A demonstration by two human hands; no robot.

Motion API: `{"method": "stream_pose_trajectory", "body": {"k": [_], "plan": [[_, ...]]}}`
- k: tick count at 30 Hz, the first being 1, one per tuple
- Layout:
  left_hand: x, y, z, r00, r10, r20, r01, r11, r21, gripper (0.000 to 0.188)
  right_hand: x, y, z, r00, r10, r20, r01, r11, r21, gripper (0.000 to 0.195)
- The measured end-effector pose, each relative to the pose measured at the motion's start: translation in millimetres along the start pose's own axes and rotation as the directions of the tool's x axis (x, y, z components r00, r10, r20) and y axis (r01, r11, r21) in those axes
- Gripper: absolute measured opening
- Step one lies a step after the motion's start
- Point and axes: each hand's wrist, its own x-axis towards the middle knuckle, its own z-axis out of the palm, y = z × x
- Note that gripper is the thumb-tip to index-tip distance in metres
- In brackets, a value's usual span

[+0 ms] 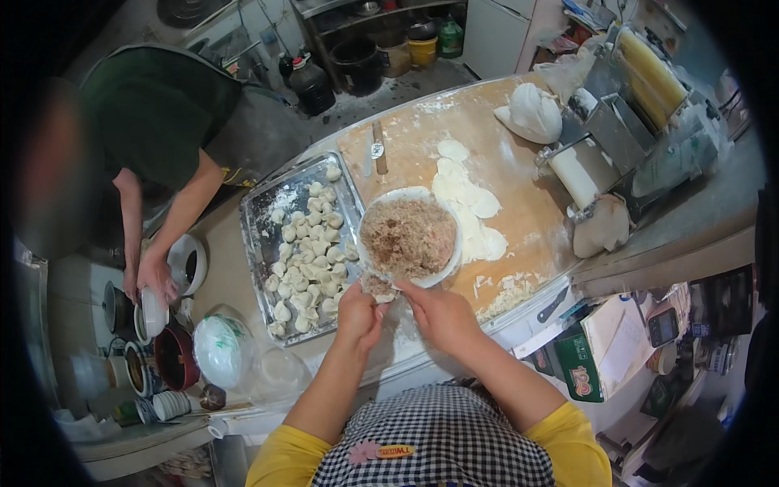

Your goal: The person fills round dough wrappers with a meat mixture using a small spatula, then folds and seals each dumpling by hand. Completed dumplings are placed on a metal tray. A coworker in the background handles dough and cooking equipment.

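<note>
A white bowl of minced filling point(408, 234) stands before me, between the dumpling tray and the wooden board. My left hand point(359, 316) holds a round dough wrapper point(381, 292) with filling on it, close to the bowl's near rim. My right hand point(441, 316) is at that rim, its fingertips beside the wrapper; whether it grips a tool is hidden. A metal tray point(249, 243) on the left carries many folded dumplings point(316, 255). Right of the bowl, flat dough wrappers point(462, 195) overlap on the floured wooden board point(529, 213).
A flat blade point(368, 152) and a wooden stick point(380, 149) lie behind the bowl. A dough roller machine point(590, 164) and a white bag point(532, 112) stand at right. At left, a co-worker's hands point(155, 280) hold a white bowl point(152, 313) near a red pot point(176, 359).
</note>
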Motion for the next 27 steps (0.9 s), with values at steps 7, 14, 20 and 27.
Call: {"method": "stream_pose_trajectory", "body": {"k": [7,14,20,27], "plan": [[5,3,-1,0.999,0.031,0.014,-0.03,0.999,-0.045,0.048,1,6,1,0.993,0.017,0.117,-0.005,0.994,-0.106,0.042],[4,-3,1,1.0,0.028,-0.002,-0.028,0.999,-0.045,0.053,-14,19,25,0.979,0.172,0.11,-0.192,0.961,0.201,0.045],[-15,10,-15,1.0,0.017,-0.005,-0.017,0.999,-0.031,0.061,-34,4,35,0.995,-0.079,0.053,0.071,0.988,0.138,0.048],[-25,30,-19,0.998,-0.014,0.059,0.016,0.999,-0.046,0.069,-40,-10,25,0.991,-0.128,0.035,0.126,0.991,0.039,0.047]]}}
